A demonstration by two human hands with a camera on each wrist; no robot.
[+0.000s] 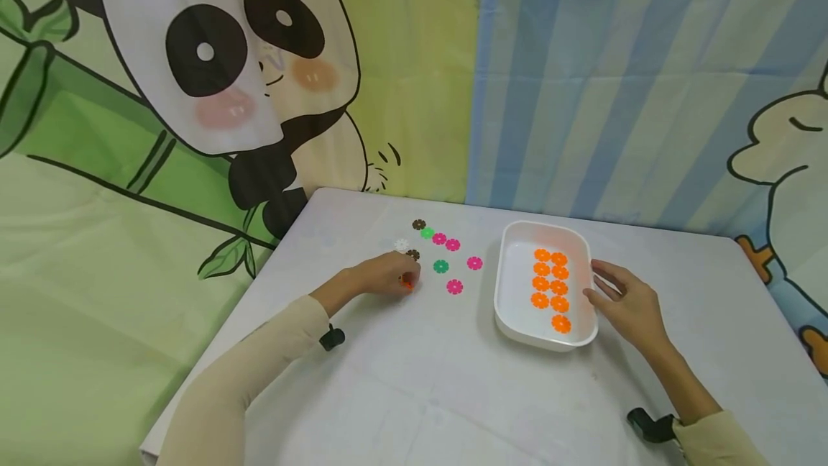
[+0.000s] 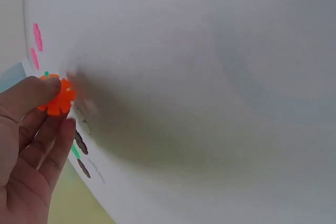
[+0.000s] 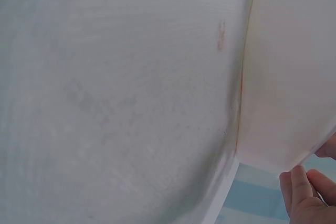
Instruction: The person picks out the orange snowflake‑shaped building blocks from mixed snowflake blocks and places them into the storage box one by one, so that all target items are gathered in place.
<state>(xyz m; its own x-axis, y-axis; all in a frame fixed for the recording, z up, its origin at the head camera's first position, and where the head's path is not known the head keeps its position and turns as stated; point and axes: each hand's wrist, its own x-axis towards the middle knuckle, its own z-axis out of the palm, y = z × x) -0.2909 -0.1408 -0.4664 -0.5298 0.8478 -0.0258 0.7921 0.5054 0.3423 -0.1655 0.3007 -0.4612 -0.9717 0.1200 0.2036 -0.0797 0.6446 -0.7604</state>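
My left hand (image 1: 391,273) pinches an orange flower-shaped disc (image 2: 62,100) between thumb and fingers, just above the white tabletop. Near this hand lie a white disc (image 1: 401,244) and a brown disc (image 1: 412,254), the brown one partly covered by the hand. On the right, my right hand (image 1: 627,304) holds the right-hand rim of a white tray (image 1: 517,329). Fingers (image 3: 300,190) lie along the tray's edge in the right wrist view. Several orange discs (image 1: 559,272) rest flat inside the tray, in two rough columns.
Between my left hand and the tray lie a dark green disc (image 1: 441,266) and several pink discs (image 1: 455,286). Farther back are another brown disc (image 1: 419,224) and a light green one (image 1: 427,233). A printed curtain (image 1: 414,78) hangs behind the table (image 1: 414,394).
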